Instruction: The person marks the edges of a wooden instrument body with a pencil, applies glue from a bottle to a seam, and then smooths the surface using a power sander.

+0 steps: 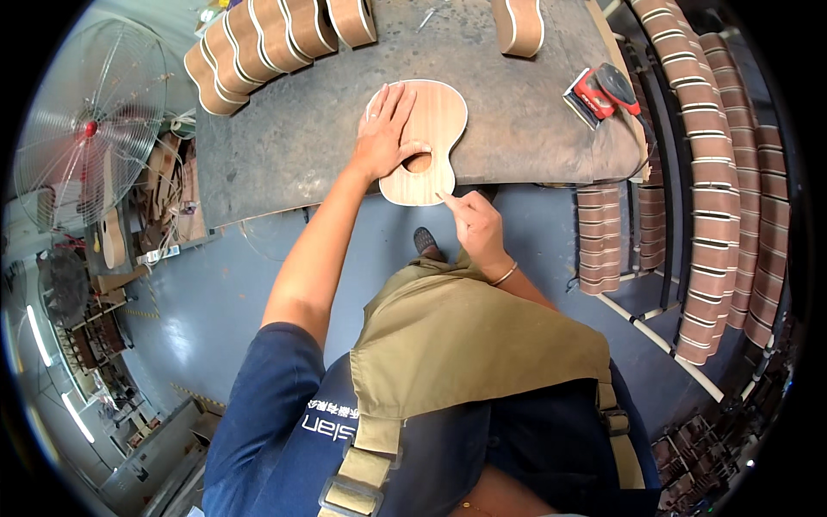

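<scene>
A small ukulele body (pixel 435 112) of pale wood with a white edge and a round sound hole lies at the table's front edge, its narrower end jutting over. My left hand (pixel 385 138) rests flat on its left side, fingers spread and thumb beside the sound hole. At the near end, my right hand (pixel 480 226) is closed, with its fingertips at the body's lower right edge. Whatever sits in those fingers, if anything, is too small to make out.
On the dark worktable (pixel 284 138), a row of ukulele bodies (pixel 258 43) stands at the back left, another body (pixel 519 26) at the back. A red power sander (pixel 603 93) lies at the right. Racks of bodies (pixel 706 181) stand right; a large fan (pixel 90 129) stands left.
</scene>
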Tool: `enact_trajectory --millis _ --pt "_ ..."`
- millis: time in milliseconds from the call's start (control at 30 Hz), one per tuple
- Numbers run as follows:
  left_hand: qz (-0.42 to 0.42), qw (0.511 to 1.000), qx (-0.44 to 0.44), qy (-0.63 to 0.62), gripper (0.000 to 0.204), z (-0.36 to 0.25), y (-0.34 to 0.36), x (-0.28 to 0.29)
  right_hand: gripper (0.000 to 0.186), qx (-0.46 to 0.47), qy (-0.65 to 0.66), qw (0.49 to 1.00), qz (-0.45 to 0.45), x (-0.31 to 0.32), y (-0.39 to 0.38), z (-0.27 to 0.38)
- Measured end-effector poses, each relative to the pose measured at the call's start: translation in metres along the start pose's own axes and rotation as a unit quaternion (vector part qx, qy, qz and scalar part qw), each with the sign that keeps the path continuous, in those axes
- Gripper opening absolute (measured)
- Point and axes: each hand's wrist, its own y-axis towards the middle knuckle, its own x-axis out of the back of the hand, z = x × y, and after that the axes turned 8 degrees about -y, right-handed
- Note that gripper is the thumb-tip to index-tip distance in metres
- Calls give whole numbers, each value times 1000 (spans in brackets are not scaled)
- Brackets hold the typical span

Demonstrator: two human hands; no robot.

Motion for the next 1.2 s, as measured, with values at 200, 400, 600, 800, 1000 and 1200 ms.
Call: enact_trajectory --millis 200,400,600,800,1000,1200 --pt "12 1000 0 12 109 5 3 0 32 96 105 984 109 -22 -37 19" --pt "-5 994 60 94 108 -27 5 -2 21 -64 54 996 -16 37 -9 11" --pt "-35 986 58 154 94 -83 32 -27 15 -126 -10 986 -113 77 10 -50" --pt "144 950 -277 26 65 -46 90 -17 14 -95 45 992 -68 88 65 -75" --pt "163 954 -253 -1 59 -54 101 -21 25 -68 -21 997 -27 71 65 -79" --pt "125 956 -263 -20 58 -51 98 -24 39 -146 -13 988 -47 62 20 -45"
